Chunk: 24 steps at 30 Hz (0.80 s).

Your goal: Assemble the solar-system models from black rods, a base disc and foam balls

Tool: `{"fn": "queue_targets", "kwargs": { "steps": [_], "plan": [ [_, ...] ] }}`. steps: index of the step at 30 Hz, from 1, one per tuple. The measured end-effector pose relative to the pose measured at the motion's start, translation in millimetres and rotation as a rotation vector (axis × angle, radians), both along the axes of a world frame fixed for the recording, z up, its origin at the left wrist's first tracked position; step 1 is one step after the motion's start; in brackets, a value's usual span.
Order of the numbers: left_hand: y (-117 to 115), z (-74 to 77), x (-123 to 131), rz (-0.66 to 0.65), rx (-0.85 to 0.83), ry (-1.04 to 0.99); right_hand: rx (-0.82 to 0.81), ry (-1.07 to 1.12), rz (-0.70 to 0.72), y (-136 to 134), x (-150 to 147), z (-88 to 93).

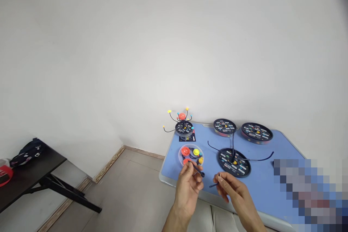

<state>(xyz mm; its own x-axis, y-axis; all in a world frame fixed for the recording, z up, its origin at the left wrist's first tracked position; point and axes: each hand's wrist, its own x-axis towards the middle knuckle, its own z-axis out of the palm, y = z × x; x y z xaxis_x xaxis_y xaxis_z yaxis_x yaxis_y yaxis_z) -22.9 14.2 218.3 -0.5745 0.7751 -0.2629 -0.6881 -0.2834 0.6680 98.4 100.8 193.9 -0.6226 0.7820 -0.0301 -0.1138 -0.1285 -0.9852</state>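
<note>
My left hand [189,188] pinches a short black rod [199,170] between thumb and fingers, just in front of a clear round plastic dish [191,156]. The dish holds a red bowl-like piece, a yellow one, an orange ball and black parts. My right hand [231,190] grips a thin black rod [214,185] by one end, its tip pointing toward the other rod. Nearest that hand lies a black printed disc [233,163] with long black wires [261,159] rising from and curving off its centre. The two rods do not touch.
A built planet-style model [182,123] on a black base stands at the blue table's [174,166] far corner. Two more black discs [224,127] [257,132] lie at the back. A dark side table [32,166] holds a bag; a blurred patch covers the lower right.
</note>
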Motion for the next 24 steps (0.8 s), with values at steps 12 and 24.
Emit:
{"fn": "queue_targets", "kwargs": {
  "steps": [12,24],
  "plan": [
    [-24.3,-16.3,13.5,-0.203,-0.196,0.273,-0.074,0.066,-0.137,-1.9,2.1,3.1],
    [-33.5,-9.4,23.3,-0.249,-0.129,0.299,-0.131,0.060,-0.061,-11.1,12.8,8.4]
  ]
}}
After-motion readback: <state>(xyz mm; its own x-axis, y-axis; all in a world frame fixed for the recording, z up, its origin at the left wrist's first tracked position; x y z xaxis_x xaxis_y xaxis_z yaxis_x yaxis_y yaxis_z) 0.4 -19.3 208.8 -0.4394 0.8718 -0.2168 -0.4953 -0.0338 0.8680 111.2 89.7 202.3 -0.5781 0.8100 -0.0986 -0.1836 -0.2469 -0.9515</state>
